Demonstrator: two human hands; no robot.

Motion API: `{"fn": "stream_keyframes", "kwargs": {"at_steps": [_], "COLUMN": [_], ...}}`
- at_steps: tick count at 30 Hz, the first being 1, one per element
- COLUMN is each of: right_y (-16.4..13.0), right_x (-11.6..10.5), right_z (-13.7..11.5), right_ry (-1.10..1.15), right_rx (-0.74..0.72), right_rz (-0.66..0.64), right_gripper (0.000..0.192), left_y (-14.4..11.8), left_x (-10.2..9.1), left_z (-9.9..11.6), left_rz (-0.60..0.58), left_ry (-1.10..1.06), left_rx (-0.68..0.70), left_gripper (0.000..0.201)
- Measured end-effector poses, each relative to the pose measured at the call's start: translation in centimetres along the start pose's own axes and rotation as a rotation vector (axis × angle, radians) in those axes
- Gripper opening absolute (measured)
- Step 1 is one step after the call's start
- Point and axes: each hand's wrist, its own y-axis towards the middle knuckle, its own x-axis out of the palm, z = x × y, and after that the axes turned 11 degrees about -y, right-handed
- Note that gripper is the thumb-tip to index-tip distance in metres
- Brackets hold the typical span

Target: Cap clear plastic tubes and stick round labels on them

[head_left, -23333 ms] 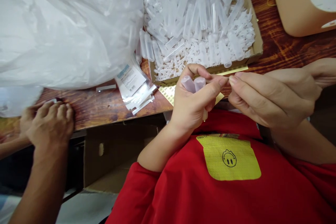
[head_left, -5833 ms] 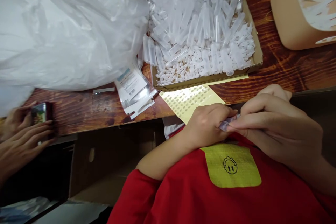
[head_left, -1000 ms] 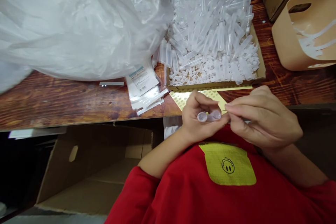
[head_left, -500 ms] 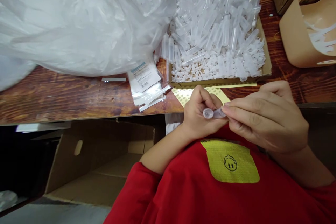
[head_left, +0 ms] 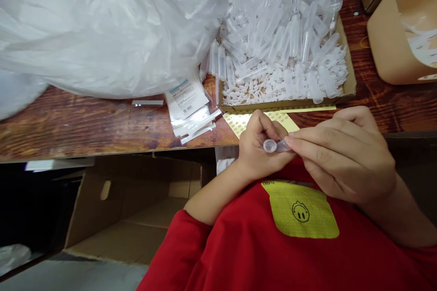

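Observation:
My left hand (head_left: pixel 257 148) is curled around a small clear plastic tube (head_left: pixel 282 146), whose round end (head_left: pixel 269 146) faces up toward me. From the right, the fingertips of my right hand (head_left: pixel 344 154) pinch together at the tube's other end; whether they grip the tube itself or a small part at its tip is hidden. Just beyond both hands, a shallow cardboard tray (head_left: pixel 290 103) holds a heap of similar clear tubes (head_left: pixel 273 32) and many small white plastic pieces (head_left: pixel 252 91). A yellow sticker sheet (head_left: pixel 239 122) lies partly under the tray.
A large translucent plastic bag (head_left: pixel 112 32) covers the table's left side. Beside it lie printed packets (head_left: pixel 187 100) and a thin strip (head_left: pixel 147 102). At right stands a beige basket (head_left: pixel 385 45) with white scraps. An open cardboard box (head_left: pixel 116 236) sits below the table edge.
The hands keep nearly the same hold on the tube. My right hand has shifted slightly left and tilted a little; the view has moved slightly.

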Motion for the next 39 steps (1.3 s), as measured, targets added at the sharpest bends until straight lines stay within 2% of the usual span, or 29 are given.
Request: {"fn": "stream_keyframes", "kwargs": {"at_steps": [4, 9, 12, 16, 19, 22, 25, 27, 30, 34, 37, 39], "right_y": [-0.7, -1.2, -1.1, -1.1, -1.2, -1.0, -0.5, -0.1, 0.4, 1.3, 2.0, 1.9], "right_x": [1.0, 2.1, 2.3, 2.4, 2.4, 2.4, 2.3, 2.2, 2.1, 1.9, 1.1, 0.2], "right_z": [-0.2, -0.8, -1.2, -1.5, -1.5, -1.5, -1.5, -1.4, -1.2, -1.2, -1.0, -0.1], "right_ry": [0.052, 0.127, 0.141, 0.138, 0.132, 0.232, 0.306, 0.26, 0.233, 0.337, 0.407, 0.354], "right_rx": [0.015, 0.149, 0.218, 0.18, 0.178, 0.229, 0.259, 0.2, 0.081, 0.095, 0.099, 0.071], "right_rz": [0.076, 0.203, 0.196, 0.195, 0.184, 0.185, 0.219, 0.197, 0.097, 0.014, 0.015, 0.029], "right_gripper": [0.024, 0.023, 0.022, 0.032, 0.028, 0.027, 0.044, 0.046, 0.032, 0.021, 0.016, 0.016], "left_y": [0.0, 0.0, 0.1, 0.0, -0.1, -0.1, 0.0, 0.0, -0.1, 0.0, 0.9, 1.7], "left_x": [0.0, 0.1, 0.0, -0.1, -0.1, -0.3, -0.5, -0.7, -0.9, -0.7, -0.7, -1.2], "left_z": [-0.3, -0.5, -0.3, -0.3, -0.5, -0.6, -0.7, -0.8, -1.2, -1.6, -1.4, -0.9], "left_rz": [-0.01, 0.007, -0.004, 0.02, 0.031, 0.013, 0.018, 0.006, -0.062, -0.055, -0.079, -0.115], "left_ry": [0.022, 0.015, 0.043, 0.108, 0.131, 0.171, 0.248, 0.254, 0.166, 0.111, 0.181, 0.275], "left_rx": [0.069, 0.111, 0.13, 0.175, 0.198, 0.212, 0.255, 0.259, 0.211, 0.238, 0.3, 0.382], "left_gripper": [0.053, 0.052, 0.051, 0.049, 0.049, 0.05, 0.048, 0.045, 0.039, 0.031, 0.042, 0.068]}}
